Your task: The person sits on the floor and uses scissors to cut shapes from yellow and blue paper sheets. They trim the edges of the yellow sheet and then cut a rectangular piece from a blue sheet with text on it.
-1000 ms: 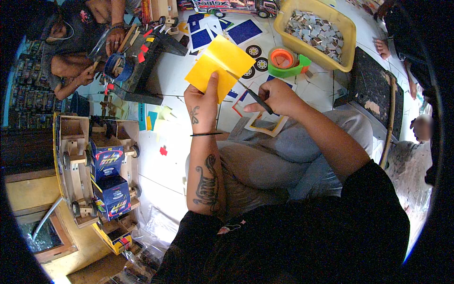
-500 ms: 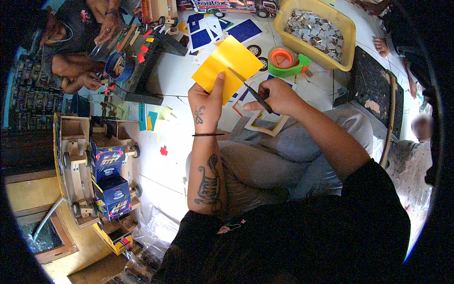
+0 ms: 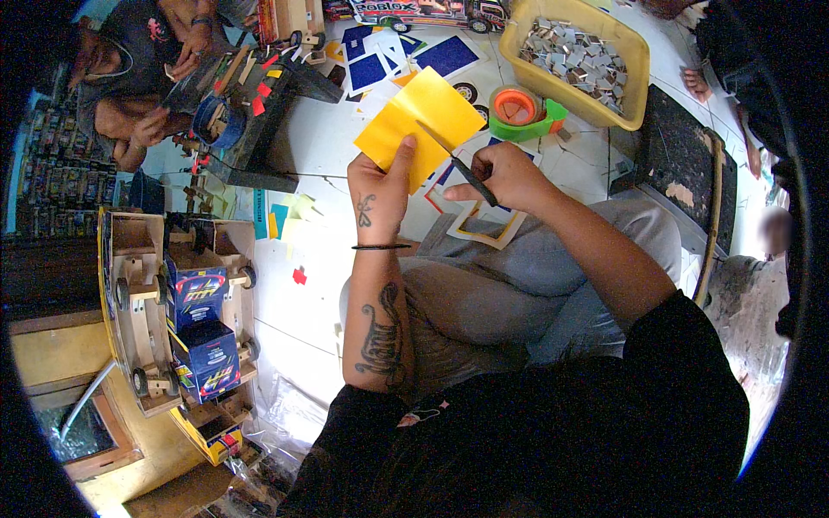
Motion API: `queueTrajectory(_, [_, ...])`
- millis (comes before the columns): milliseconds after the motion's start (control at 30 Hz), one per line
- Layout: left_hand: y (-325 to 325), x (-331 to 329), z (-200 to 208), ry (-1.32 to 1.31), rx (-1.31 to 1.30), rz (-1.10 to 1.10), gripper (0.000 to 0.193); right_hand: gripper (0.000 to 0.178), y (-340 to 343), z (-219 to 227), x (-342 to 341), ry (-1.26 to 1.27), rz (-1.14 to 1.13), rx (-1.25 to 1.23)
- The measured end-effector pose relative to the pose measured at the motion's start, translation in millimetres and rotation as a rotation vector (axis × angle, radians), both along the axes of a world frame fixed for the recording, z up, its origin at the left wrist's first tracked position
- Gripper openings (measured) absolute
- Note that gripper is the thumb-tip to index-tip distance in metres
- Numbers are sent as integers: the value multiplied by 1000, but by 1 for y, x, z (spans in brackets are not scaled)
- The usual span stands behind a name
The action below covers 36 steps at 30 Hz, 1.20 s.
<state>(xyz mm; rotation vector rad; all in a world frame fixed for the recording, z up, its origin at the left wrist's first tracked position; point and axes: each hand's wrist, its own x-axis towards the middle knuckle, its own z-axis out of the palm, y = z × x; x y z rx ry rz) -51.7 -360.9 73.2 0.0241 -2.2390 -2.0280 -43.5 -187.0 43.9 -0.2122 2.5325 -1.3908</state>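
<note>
Nearest, below the yellow sheet [image 3: 423, 116], were the person's folded legs [image 3: 484, 293] in grey trousers. The left hand [image 3: 380, 186] was closed on the lower left part of that sheet, its thumb flat against the near face (the fingers behind were hidden). The sheet itself was up off the floor [image 3: 302, 328], tilted, in front of the legs. To its lower right, the right hand [image 3: 509, 177] was curled around the dark handles of a pair of scissors [image 3: 458, 162], whose blades met the sheet at its right-hand side; how far apart they stood I could not tell. Just under the scissors, to the lower right of the sheet, was a white paper frame [image 3: 496, 229] with a yellow inner edge.

Well left of and below the sheet, wooden toy vehicles [image 3: 138, 319] showed their black wheels. Right of it stood a green tape dispenser [image 3: 535, 125] with an orange ring. Left of it was a low dark tabletop [image 3: 281, 104] with strips and red pieces, a co-worker's hand [image 3: 147, 125] beyond. Past the sheet lay blue cards [image 3: 447, 56]; farther to the upper right, a yellow basin [image 3: 639, 86] of small, pale pieces; and farthest, above, a toy truck [image 3: 432, 15].
</note>
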Motion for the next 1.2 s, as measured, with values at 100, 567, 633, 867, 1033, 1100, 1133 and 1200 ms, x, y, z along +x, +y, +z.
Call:
queueTrajectory(100, [2,1,1,-24,-11,-28,19,55,-1,1,-1,13,-21,23])
queueTrajectory(567, [1,2,1,-25,1,-59,18,54,1,-2,-1,23,-8,30])
queueTrajectory(633, [1,2,2,-41,-2,-63,19,53,1,-3,-1,32,-9,28])
queueTrajectory(867, [3,4,-1,-80,-5,-179,20,43,-2,-12,-4,-17,-38,-69])
queueTrajectory(1033, [2,3,-1,-81,-27,-186,20,40,-2,-11,-3,4,-50,-86])
queueTrajectory(1100, [1,4,0,-87,-35,-188,20,40,-2,-6,-2,-3,-60,-74])
queueTrajectory(1133, [2,4,0,-86,-36,-191,21,40,-1,-4,-1,1,-56,-65])
queueTrajectory(1200, [2,4,0,-88,-28,-194,21,41,0,0,-1,17,-34,-61])
